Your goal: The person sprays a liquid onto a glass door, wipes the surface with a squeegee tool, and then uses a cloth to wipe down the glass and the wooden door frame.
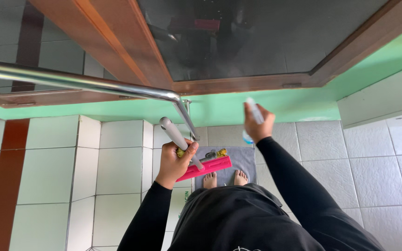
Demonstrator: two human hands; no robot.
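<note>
The left hand [175, 160] is clenched around the grey handle of a pink squeegee [204, 168], light and stiff. The right hand [258, 124] grasps a slippery-looking spray bottle [253, 111] by its neck, raised before the glass door [257, 42].

No packages, labels, signs or screens clearly visible

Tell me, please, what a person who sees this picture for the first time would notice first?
Probably the pink squeegee, bright against the grey mat where the person's bare feet stand; the left hand grips its grey handle. Next, the right hand raises a spray bottle toward the dark glass window in its brown wooden frame. A shiny metal rail crosses the upper left.
</note>
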